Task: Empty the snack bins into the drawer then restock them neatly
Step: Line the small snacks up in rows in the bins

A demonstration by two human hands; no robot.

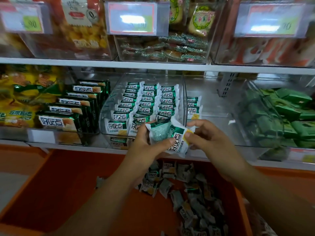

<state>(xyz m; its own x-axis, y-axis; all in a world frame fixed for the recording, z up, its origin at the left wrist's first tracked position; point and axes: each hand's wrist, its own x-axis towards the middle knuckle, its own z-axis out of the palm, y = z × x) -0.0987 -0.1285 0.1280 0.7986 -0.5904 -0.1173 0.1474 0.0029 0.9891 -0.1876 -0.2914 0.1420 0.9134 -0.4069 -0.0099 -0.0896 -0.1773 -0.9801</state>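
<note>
Green-and-white foil crinkles under the fingertips of both hands, which share a small stack of snack packets (172, 137) held just in front of the near lip of the clear bin (109, 108). The left hand (148, 147) is curled closed around the stack's left side, thumb laid across the front of the wrapper and the other fingers tucked behind and under it. The right hand (204, 135) pinches the right end of the top packet between thumb and forefinger, with the remaining fingers loosely bent above and behind. Both wrists are raised, and the forearms run back from them toward the near edge, the left one crossing the middle of the view and the right one coming in from the near right.

Beyond the hands, the bin sits on the middle shelf (153, 68) and holds three tidy rows of the same packets standing on edge, running from near to far. A few more lie just right of its wall. Below the hands, the orange drawer (59, 193) is pulled open, with a loose heap of packets (187, 193) piled in its right half. Boxed green packs (75, 108) stand to the left of the bin.
</note>
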